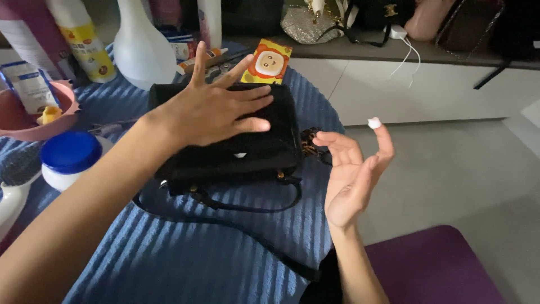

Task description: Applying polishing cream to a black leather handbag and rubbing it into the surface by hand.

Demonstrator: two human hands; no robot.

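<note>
**Cream on one fingertip, flat palm on the black bag**

The right hand [351, 174] is hovering beside the counter, fingers loosely curled and grasping nothing, its grip released; a small white dab of cream [374, 122] is sitting on the raised fingertip. The left hand [216, 110] is lying spread and flat on top of the small black soft-sided handbag [264, 152], pressing rather than gripping. The bag is resting on the blue ribbed cloth [169, 253] covering the counter, its thin black strap [236, 225] trailing toward the person. A white jar with a blue lid [68, 157] is standing to the left. Judging from this, keeping the palm steady and spreading the dab thinly would serve best.
</note>
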